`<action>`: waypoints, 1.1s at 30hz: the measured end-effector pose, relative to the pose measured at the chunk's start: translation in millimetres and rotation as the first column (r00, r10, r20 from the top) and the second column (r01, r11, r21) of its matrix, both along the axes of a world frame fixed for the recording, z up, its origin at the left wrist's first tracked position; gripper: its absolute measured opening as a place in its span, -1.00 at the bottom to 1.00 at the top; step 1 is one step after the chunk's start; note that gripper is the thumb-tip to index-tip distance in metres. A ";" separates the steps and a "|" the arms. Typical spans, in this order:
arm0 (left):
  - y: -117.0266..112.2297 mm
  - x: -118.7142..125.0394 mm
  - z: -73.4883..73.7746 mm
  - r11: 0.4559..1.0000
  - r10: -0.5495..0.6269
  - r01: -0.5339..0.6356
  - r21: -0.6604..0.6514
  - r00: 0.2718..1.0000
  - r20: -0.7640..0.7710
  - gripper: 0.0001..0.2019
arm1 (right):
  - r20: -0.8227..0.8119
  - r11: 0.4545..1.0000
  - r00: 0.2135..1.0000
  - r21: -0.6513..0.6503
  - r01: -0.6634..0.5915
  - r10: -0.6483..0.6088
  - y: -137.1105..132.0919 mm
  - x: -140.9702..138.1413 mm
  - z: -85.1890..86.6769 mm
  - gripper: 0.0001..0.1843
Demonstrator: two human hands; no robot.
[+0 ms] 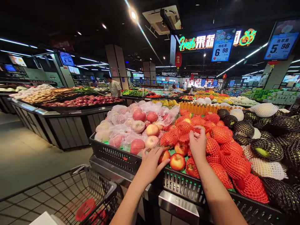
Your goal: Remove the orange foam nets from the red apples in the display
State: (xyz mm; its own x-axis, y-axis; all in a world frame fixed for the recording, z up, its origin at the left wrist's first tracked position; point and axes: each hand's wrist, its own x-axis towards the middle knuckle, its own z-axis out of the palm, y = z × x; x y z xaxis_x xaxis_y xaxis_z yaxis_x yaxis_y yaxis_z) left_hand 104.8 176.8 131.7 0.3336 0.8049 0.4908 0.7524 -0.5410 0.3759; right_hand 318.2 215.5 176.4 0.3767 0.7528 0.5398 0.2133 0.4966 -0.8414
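In the head view, right of centre, the right hand's (198, 144) grip is nearly closed, pinching a red-netted apple (184, 130) by its edge. The left hand's (151, 164) spreads loosely over a bare apple (164, 156), mid-frame. A black crate (179, 182) carries the fruit; price screens (223, 45) glow upper right. Left fingertips are partly hidden; the cart (99, 177), lower left, is cut off.

On the left, red onions (85, 101) lie beside tan roots (44, 94) on a panelled stand (67, 129). Behind them a person (115, 87) in a pale shirt stands near a pillar (116, 64). Overhead are a ceiling unit (152, 20), a red lantern (178, 60), a lit "Fresh" sign (187, 44) and price screens reading 6.98 (223, 45) and 5.98 (282, 40). Far right, dark fruit (267, 149) sits in netting.
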 end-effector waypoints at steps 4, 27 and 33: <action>1.2 0.6 -7.8 1.000 -0.020 0.019 0.018 0.999 0.032 -0.62 | 0.091 1.000 0.996 -0.028 -0.010 0.013 -1.3 2.0 -1.7 -0.30; -25.9 -22.5 -6.5 0.809 0.176 -0.392 0.438 0.872 0.456 -0.70 | 0.051 0.833 0.836 -0.140 -0.535 0.546 -7.4 -6.1 3.4 -0.15; -34.1 -124.9 -52.8 0.319 0.740 -0.926 0.201 0.376 0.558 -0.26 | 0.050 0.907 0.905 -0.044 -0.420 0.422 -7.7 -5.7 1.2 -0.02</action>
State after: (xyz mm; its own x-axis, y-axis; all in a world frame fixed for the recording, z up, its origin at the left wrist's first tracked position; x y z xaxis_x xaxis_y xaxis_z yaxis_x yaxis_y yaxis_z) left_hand -20.0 142.7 78.9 -0.6344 0.2131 0.7430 0.7729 0.1618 0.6135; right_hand 312.4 207.8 177.6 -0.0095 0.8514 0.5244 0.0388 0.5244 -0.8506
